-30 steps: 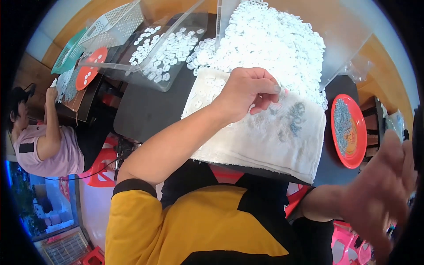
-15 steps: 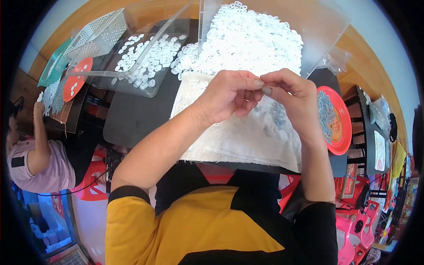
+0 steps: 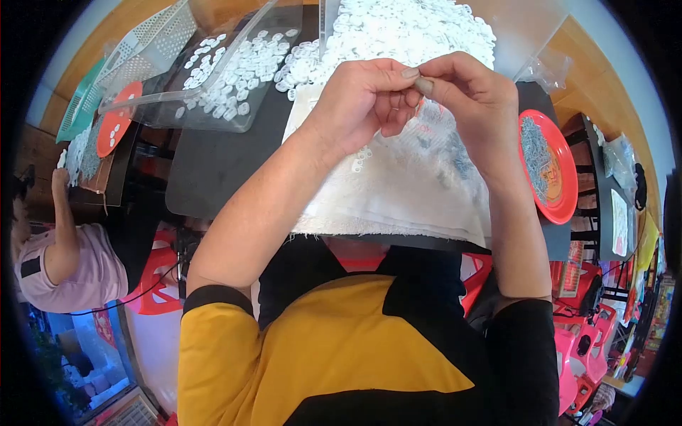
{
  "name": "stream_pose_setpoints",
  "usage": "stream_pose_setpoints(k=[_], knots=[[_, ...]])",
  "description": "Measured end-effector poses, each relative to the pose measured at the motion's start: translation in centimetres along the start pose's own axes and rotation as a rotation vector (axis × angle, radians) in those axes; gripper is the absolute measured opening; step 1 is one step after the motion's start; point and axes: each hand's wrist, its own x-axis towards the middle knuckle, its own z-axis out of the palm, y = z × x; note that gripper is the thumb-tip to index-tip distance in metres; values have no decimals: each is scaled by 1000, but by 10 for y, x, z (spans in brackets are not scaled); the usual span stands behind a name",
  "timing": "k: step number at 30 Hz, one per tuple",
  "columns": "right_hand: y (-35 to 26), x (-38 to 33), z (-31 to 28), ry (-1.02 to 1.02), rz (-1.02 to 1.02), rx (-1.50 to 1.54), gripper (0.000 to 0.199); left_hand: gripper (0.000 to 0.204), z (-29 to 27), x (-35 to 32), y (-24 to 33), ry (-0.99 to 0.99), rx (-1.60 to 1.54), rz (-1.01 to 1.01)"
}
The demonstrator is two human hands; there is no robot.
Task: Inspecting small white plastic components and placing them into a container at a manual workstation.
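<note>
My left hand (image 3: pixel 361 103) and my right hand (image 3: pixel 474 99) meet over the far part of a white cloth (image 3: pixel 398 202). Thumb and forefinger of each are pinched, tips almost touching. Whatever sits between the fingertips is too small and covered to make out. The other fingers of my left hand curl loosely. A few small white oval pieces (image 3: pixel 361 160) lie on the cloth below my left wrist. Beyond my hands rises a big heap of white oval pieces (image 3: pixel 412 32). To the right of my right forearm, a red plate (image 3: pixel 567 186) holds many small grey pieces (image 3: pixel 534 153).
A clear plastic bin (image 3: pixel 153 112) lies at the left on the dark table (image 3: pixel 206 174), with white pieces in it. Further left, a person (image 3: pixel 78 263) in a light purple shirt reaches toward another table with an orange plate (image 3: pixel 114 135) and baskets (image 3: pixel 153 46).
Both hands have shifted farther over the cloth, still pinched together. The small pieces on the cloth show more plainly now. The whole view has tilted slightly.
</note>
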Motion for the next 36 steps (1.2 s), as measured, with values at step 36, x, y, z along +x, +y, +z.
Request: stream_pose_setpoints(k=[36], knots=[[34,-8,7,-122,143,456,6,8,-1,-35,-6,329,1099,185]])
